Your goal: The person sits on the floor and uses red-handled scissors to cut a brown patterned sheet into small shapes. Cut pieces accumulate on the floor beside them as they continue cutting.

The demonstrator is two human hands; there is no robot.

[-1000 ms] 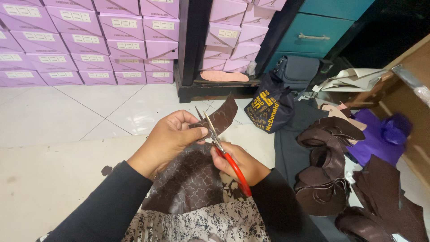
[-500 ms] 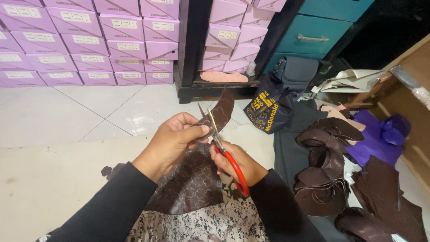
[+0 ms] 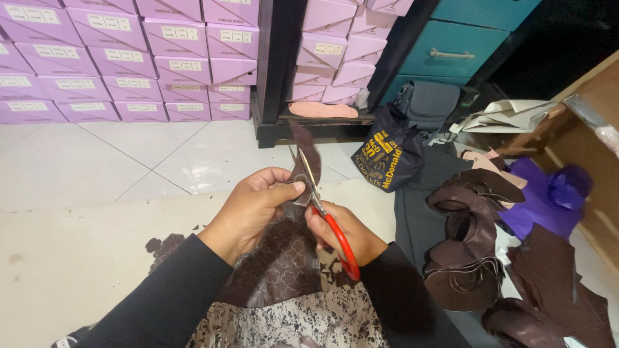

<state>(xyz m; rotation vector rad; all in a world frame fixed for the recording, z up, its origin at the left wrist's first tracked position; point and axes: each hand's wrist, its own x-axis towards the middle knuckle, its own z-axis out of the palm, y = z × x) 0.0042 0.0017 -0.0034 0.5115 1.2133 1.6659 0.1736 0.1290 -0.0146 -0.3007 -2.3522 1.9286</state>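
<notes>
My left hand (image 3: 255,212) pinches a dark brown patterned piece of material (image 3: 280,264) that hangs down over my lap. A narrow strip of the same piece (image 3: 304,151) stands up above my fingers. My right hand (image 3: 345,235) grips red-handled scissors (image 3: 335,235), whose metal blades (image 3: 308,174) run up along that strip, right beside my left thumb. Both sleeves are black.
A pile of cut dark brown pieces (image 3: 474,251) lies on the floor to my right, with purple material (image 3: 548,196) beyond it. A dark printed bag (image 3: 387,154) leans near a black shelf base. Stacked lilac boxes (image 3: 129,58) line the back wall. A teal drawer cabinet (image 3: 461,45) stands behind.
Both hands have shifted slightly right with the piece. The raised strip has turned from leaning right to standing nearly upright, and the scissor blades now lie along it.
</notes>
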